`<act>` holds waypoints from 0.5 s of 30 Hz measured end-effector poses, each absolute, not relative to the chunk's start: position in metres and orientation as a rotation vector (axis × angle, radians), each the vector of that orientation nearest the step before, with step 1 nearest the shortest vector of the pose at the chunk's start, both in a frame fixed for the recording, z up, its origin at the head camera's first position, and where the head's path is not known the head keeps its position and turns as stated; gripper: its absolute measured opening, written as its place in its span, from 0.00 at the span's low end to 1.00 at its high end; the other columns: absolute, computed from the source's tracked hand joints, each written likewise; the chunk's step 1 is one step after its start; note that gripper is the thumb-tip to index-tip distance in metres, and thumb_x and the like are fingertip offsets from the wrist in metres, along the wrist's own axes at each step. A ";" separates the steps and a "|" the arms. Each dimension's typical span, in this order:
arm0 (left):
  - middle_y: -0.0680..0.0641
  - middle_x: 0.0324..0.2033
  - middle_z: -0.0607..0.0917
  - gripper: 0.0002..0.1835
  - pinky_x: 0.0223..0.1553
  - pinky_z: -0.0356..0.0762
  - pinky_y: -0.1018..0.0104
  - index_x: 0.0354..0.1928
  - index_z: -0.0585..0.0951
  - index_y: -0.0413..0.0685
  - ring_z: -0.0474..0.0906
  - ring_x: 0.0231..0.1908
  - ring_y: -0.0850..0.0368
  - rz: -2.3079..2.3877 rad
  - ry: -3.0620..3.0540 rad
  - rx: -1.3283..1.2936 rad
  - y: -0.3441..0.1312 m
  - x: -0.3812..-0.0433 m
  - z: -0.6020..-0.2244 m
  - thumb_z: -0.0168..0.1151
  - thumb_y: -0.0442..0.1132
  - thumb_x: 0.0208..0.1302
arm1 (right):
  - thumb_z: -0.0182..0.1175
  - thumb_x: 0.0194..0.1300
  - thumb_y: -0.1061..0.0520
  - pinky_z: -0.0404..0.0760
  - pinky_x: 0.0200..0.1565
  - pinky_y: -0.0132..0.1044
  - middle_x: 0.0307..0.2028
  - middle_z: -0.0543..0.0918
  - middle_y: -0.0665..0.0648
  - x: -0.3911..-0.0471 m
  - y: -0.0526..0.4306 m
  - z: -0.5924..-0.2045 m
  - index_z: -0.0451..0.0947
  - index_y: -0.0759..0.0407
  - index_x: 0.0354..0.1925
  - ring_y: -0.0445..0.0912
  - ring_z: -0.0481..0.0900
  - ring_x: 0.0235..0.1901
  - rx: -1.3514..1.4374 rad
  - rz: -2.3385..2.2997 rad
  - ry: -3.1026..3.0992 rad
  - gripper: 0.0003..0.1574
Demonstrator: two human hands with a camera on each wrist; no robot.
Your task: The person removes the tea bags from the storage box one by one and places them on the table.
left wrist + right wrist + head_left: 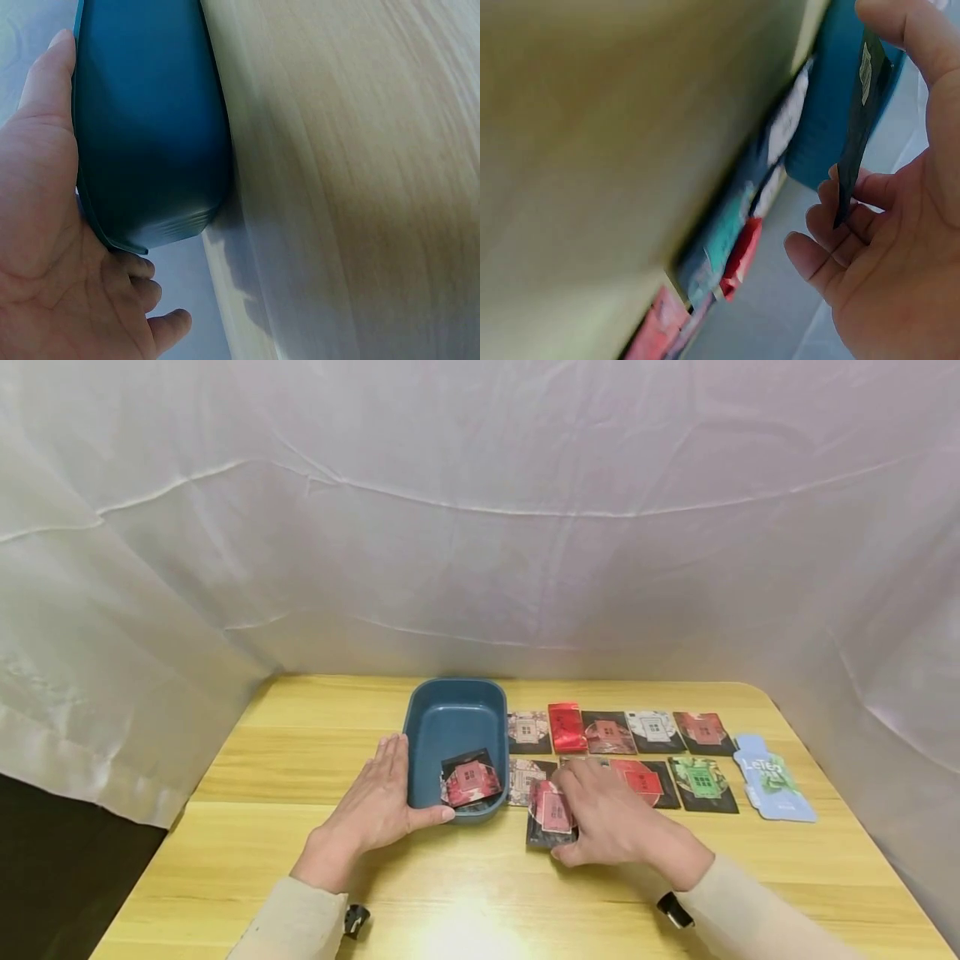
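My left hand [375,797] lies along the left side of a blue rectangular bin [457,727], fingers straight, thumb at its front corner. In the left wrist view the hand [52,225] rests against the bin wall [150,112]. A dark pink-red sachet [471,777] lies inside the bin, toward the front. My right hand [611,814] pinches another dark sachet with a pink label [553,814] by its edges, just right of the bin. The right wrist view shows this sachet [859,124] edge-on between thumb and fingers, lifted above the table.
Two rows of flat sachets extend right of the bin, among them a red packet [567,728], a white one [655,731] and a green one [703,783]. My right hand partly covers the front row. A light blue packet [776,781] lies at the far right. White cloth [480,568] hangs behind the table.
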State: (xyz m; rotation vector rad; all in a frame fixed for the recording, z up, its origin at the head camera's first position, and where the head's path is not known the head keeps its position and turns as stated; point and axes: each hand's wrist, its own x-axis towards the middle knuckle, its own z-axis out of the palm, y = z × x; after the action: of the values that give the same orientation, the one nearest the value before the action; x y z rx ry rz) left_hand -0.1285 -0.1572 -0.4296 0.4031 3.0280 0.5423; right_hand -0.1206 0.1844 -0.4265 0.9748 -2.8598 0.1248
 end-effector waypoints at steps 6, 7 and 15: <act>0.35 0.76 0.42 0.73 0.74 0.48 0.44 0.76 0.40 0.35 0.39 0.77 0.41 0.546 3.023 0.405 -0.156 -0.128 -0.431 0.53 0.84 0.45 | 0.69 0.37 0.25 0.75 0.60 0.45 0.52 0.74 0.53 -0.110 0.176 -0.440 0.70 0.58 0.58 0.46 0.69 0.52 1.063 0.147 -2.869 0.58; 0.35 0.76 0.42 0.73 0.74 0.48 0.44 0.76 0.40 0.36 0.39 0.77 0.41 0.549 3.020 0.405 -0.156 -0.128 -0.431 0.53 0.84 0.45 | 0.69 0.37 0.25 0.74 0.60 0.45 0.52 0.74 0.53 -0.109 0.175 -0.441 0.70 0.58 0.58 0.45 0.69 0.51 1.072 0.149 -2.877 0.58; 0.36 0.76 0.41 0.73 0.74 0.48 0.44 0.76 0.40 0.36 0.38 0.77 0.42 0.548 3.021 0.401 -0.157 -0.128 -0.429 0.52 0.84 0.44 | 0.68 0.38 0.25 0.74 0.59 0.45 0.52 0.72 0.51 -0.105 0.166 -0.446 0.69 0.55 0.60 0.45 0.67 0.50 1.100 0.133 -2.920 0.58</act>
State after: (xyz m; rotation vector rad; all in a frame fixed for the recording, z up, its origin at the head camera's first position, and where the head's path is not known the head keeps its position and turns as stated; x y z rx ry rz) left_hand -0.1279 -0.1572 -0.4287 0.4015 3.0205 0.5482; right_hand -0.1055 0.1665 -0.4463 1.1000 -2.9200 0.1332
